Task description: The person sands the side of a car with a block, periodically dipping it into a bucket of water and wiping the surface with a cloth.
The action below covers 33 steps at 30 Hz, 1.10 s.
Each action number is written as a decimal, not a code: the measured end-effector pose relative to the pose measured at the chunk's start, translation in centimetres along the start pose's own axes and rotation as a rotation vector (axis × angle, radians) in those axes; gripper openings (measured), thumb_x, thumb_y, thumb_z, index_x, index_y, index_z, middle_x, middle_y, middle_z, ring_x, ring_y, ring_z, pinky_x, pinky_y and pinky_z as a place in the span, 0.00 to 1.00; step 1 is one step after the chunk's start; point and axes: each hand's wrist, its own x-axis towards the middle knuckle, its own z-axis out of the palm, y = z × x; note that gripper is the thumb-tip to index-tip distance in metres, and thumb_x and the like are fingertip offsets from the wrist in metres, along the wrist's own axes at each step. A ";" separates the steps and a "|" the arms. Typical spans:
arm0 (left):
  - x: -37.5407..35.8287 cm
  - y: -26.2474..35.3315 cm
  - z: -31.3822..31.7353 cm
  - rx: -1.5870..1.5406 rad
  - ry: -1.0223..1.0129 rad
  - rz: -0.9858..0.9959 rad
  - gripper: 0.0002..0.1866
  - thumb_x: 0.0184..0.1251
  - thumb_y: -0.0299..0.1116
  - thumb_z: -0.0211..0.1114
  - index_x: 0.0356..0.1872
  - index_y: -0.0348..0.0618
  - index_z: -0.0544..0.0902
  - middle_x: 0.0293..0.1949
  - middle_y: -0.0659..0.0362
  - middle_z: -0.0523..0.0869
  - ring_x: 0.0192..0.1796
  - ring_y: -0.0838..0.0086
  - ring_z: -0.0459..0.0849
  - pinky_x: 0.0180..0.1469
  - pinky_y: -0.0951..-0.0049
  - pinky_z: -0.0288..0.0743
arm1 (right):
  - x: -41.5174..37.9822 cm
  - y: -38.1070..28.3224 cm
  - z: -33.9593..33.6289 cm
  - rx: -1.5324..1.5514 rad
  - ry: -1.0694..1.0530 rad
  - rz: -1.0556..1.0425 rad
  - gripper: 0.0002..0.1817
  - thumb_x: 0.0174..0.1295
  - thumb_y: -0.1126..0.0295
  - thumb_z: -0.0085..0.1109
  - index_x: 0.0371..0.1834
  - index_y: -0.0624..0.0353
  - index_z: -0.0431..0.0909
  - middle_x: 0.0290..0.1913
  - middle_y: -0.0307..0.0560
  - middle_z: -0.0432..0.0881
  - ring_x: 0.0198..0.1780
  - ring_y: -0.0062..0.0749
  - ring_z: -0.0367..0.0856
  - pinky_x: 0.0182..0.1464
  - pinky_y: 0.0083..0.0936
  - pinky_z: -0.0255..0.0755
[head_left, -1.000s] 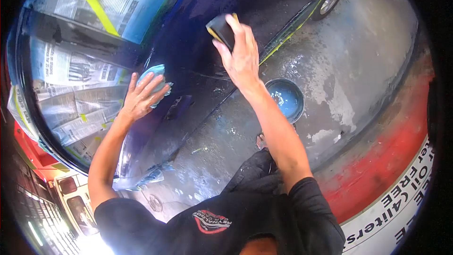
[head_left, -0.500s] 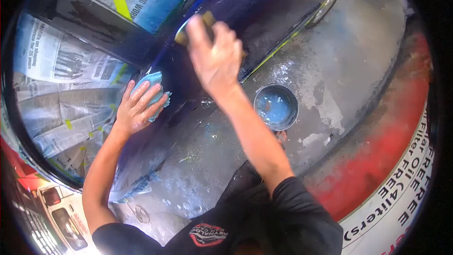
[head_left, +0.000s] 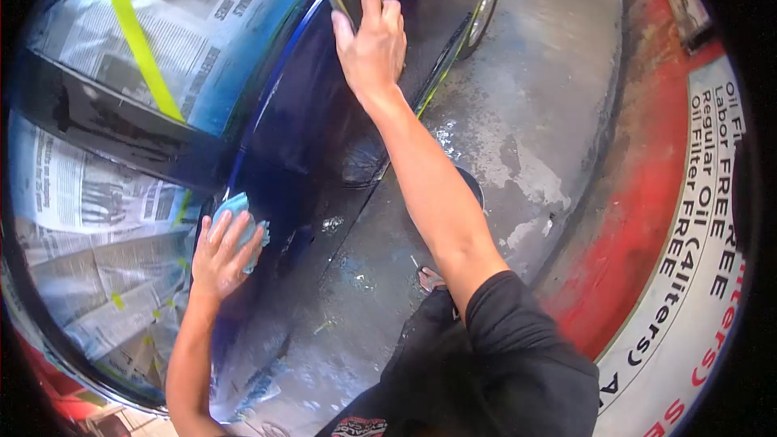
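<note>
right hand (head_left: 374,42) pressing sanding block (head_left: 346,0), door edge

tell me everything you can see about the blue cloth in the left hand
The blue cloth is light blue, soft and bunched into a wad. The left hand lies flat over it, fingers spread, pressing it against the wet, dark blue car door. Only its upper part and right edge show past the fingers; the rest is hidden under the palm. It sits just beside the newspaper taped over the window.

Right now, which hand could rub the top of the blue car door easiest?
Right. The right hand already presses the sanding block high on the door; the left hand holds the blue cloth lower down.
</note>
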 end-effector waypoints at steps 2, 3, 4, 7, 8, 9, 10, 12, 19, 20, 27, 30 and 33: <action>0.1 0.2 -0.2 0.010 0.009 -0.001 0.26 0.63 0.35 0.78 0.64 0.60 0.89 0.74 0.59 0.81 0.80 0.57 0.73 0.85 0.43 0.60 | -0.1 -0.8 0.6 -0.005 0.058 0.098 0.38 0.67 0.63 0.74 0.80 0.49 0.69 0.53 0.63 0.79 0.54 0.64 0.81 0.56 0.54 0.77; 0.2 0.3 -0.4 0.019 0.008 -0.006 0.25 0.63 0.36 0.78 0.63 0.61 0.89 0.74 0.59 0.81 0.79 0.57 0.74 0.85 0.43 0.60 | -2.1 -1.7 0.3 0.001 0.035 0.064 0.40 0.66 0.63 0.75 0.81 0.48 0.68 0.54 0.63 0.79 0.54 0.64 0.81 0.56 0.54 0.78; 0.4 0.1 -0.3 0.023 0.013 0.001 0.25 0.63 0.36 0.78 0.63 0.61 0.89 0.74 0.59 0.81 0.79 0.57 0.74 0.85 0.43 0.61 | -4.5 -2.4 0.0 0.011 0.023 0.024 0.42 0.64 0.63 0.76 0.83 0.48 0.67 0.56 0.63 0.79 0.54 0.65 0.81 0.56 0.55 0.78; 0.1 0.3 -0.5 0.026 -0.001 -0.003 0.25 0.63 0.37 0.78 0.63 0.62 0.89 0.74 0.60 0.81 0.79 0.57 0.74 0.84 0.43 0.61 | -7.1 -0.6 -1.0 0.033 -0.093 -0.147 0.45 0.62 0.62 0.77 0.84 0.44 0.66 0.56 0.63 0.78 0.53 0.64 0.81 0.53 0.56 0.77; -0.1 0.3 -0.3 0.026 -0.001 -0.002 0.25 0.62 0.36 0.79 0.63 0.61 0.89 0.74 0.60 0.81 0.79 0.56 0.74 0.84 0.42 0.61 | -4.7 1.0 -0.8 0.013 -0.065 -0.192 0.45 0.63 0.61 0.76 0.84 0.42 0.66 0.54 0.61 0.77 0.52 0.62 0.80 0.51 0.55 0.77; -0.4 0.2 -0.1 0.025 -0.007 0.003 0.26 0.62 0.35 0.80 0.63 0.61 0.90 0.74 0.59 0.81 0.79 0.54 0.74 0.84 0.41 0.62 | -1.0 2.6 -0.4 0.005 -0.025 -0.137 0.40 0.66 0.60 0.73 0.82 0.44 0.68 0.55 0.64 0.77 0.52 0.64 0.80 0.52 0.57 0.76; -0.4 0.1 0.0 0.023 -0.016 0.008 0.26 0.61 0.34 0.80 0.63 0.61 0.90 0.74 0.58 0.81 0.79 0.53 0.74 0.83 0.40 0.62 | 3.0 4.3 -0.1 0.010 -0.006 -0.029 0.36 0.68 0.58 0.71 0.79 0.47 0.70 0.56 0.65 0.78 0.54 0.65 0.81 0.55 0.57 0.76; -0.4 0.0 0.0 0.045 -0.025 0.013 0.26 0.61 0.34 0.81 0.63 0.62 0.90 0.74 0.58 0.81 0.79 0.53 0.74 0.84 0.39 0.60 | 8.8 6.2 0.5 0.012 -0.050 0.171 0.36 0.68 0.56 0.72 0.78 0.49 0.70 0.60 0.67 0.81 0.63 0.65 0.81 0.64 0.55 0.77; 0.9 1.3 0.3 0.141 -0.117 -0.060 0.29 0.66 0.36 0.80 0.69 0.62 0.86 0.76 0.61 0.78 0.83 0.57 0.68 0.88 0.34 0.37 | 9.0 8.3 1.7 0.028 0.064 0.051 0.39 0.71 0.58 0.69 0.84 0.49 0.65 0.61 0.63 0.79 0.59 0.64 0.82 0.60 0.55 0.80; 2.4 1.6 0.5 0.145 -0.133 -0.076 0.30 0.67 0.35 0.79 0.71 0.61 0.85 0.77 0.61 0.77 0.83 0.57 0.68 0.88 0.35 0.38 | 8.9 8.8 1.7 0.062 0.087 0.009 0.39 0.71 0.58 0.69 0.84 0.49 0.65 0.60 0.63 0.79 0.59 0.64 0.82 0.60 0.54 0.80; 22.5 -0.5 3.4 0.089 -0.043 0.004 0.29 0.69 0.34 0.74 0.72 0.55 0.82 0.77 0.58 0.77 0.82 0.56 0.71 0.82 0.33 0.59 | -2.3 16.1 -2.9 0.573 0.066 0.581 0.39 0.71 0.54 0.73 0.79 0.60 0.69 0.69 0.60 0.81 0.67 0.47 0.82 0.71 0.41 0.74; 32.0 -2.3 4.8 0.073 0.057 0.050 0.26 0.68 0.32 0.75 0.68 0.55 0.85 0.76 0.58 0.78 0.80 0.55 0.73 0.81 0.34 0.61 | -11.9 17.3 -8.9 0.903 -0.193 1.284 0.39 0.77 0.56 0.69 0.83 0.59 0.62 0.67 0.55 0.81 0.65 0.39 0.81 0.66 0.40 0.78; 41.6 -3.9 6.9 0.102 0.184 0.105 0.24 0.68 0.31 0.75 0.65 0.54 0.86 0.73 0.58 0.80 0.77 0.54 0.76 0.81 0.39 0.64 | -22.1 18.8 -10.9 0.796 -0.313 1.768 0.42 0.77 0.52 0.68 0.86 0.56 0.59 0.73 0.55 0.78 0.70 0.41 0.79 0.67 0.44 0.77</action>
